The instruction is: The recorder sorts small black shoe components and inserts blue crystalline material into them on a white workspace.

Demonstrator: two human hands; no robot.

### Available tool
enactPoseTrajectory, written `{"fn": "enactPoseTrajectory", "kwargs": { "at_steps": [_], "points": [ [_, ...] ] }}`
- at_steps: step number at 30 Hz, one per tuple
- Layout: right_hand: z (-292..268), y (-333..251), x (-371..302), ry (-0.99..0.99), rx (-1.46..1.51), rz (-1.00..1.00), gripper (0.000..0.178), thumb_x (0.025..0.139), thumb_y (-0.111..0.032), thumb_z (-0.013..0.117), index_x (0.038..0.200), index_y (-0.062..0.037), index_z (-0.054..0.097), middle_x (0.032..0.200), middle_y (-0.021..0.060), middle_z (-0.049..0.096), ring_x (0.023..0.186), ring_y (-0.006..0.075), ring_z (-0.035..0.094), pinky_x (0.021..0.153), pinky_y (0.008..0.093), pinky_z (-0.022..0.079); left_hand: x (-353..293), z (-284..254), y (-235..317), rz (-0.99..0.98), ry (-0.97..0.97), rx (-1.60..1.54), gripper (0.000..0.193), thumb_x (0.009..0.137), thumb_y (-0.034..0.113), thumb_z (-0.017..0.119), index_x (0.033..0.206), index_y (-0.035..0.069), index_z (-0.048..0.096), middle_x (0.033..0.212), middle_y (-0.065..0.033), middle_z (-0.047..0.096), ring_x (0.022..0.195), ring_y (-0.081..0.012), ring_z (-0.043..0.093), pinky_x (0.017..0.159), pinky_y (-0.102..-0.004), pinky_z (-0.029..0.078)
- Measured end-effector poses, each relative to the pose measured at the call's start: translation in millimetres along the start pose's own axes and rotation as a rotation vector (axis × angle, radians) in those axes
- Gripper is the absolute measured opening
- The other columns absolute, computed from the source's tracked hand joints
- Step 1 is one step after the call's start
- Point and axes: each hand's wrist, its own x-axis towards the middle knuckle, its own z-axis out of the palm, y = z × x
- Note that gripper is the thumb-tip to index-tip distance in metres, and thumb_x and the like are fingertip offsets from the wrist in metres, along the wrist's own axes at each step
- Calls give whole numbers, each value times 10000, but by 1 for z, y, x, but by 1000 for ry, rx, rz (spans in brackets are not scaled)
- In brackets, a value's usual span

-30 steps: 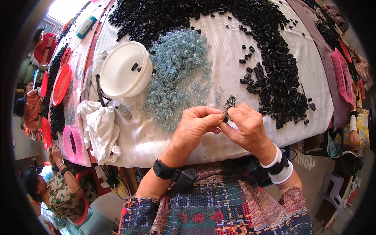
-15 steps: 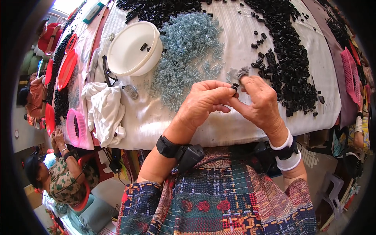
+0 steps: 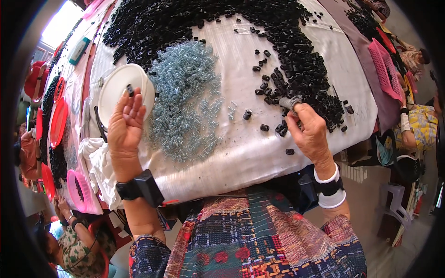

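Note:
My left hand point(image 3: 126, 127) is raised over the near side of a white plastic bowl point(image 3: 105, 107), palm up and fingers stretched. A small black plastic piece point(image 3: 130, 88) shows at its fingertips against the bowl; I cannot tell whether it touches them or lies in the bowl. Beside the near end of a heap of black plastic pieces point(image 3: 296, 60), my right hand point(image 3: 311, 132) has thumb and forefinger apart. Grey wrapping point(image 3: 290, 102) covers its forefinger. A few loose black pieces point(image 3: 281, 128) lie close to the thumb.
Clear bluish springs point(image 3: 183, 102) are heaped mid-table on the white cloth point(image 3: 241, 153). White fabric point(image 3: 99, 164) lies crumpled by the bowl. A pink basket point(image 3: 79, 191) and a red tray point(image 3: 59, 121) stand left. Another person point(image 3: 76, 252) sits lower left; a pink mesh basket point(image 3: 385, 69) is right.
My hands, together before around a small black part, have separated. The left moved left to the bowl, and the right went down by the black pieces. The whole view has shifted and turned.

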Motion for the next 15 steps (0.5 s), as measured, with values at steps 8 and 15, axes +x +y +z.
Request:
{"fn": "enactPoseTrajectory", "kwargs": {
  "at_steps": [8,15],
  "points": [
    [-19,-14,-32,-376,138,235,309,692,11,655,954,-1,492,708,118,558,620,269,595,522,328,477,11,-17,22,4,-4,-119,292,888,73,550,1145,-28,455,1180,-181,555,964,-213,628,709,-311,579],
    [-17,-17,-49,-402,-74,105,495,665,-38,687,1101,-14,452,981,207,525,742,361,588,631,388,509,9,-25,22,13,-27,-131,242,921,87,485,1135,-24,504,1207,-177,541,980,-226,622,740,-362,576]
  ]
}}
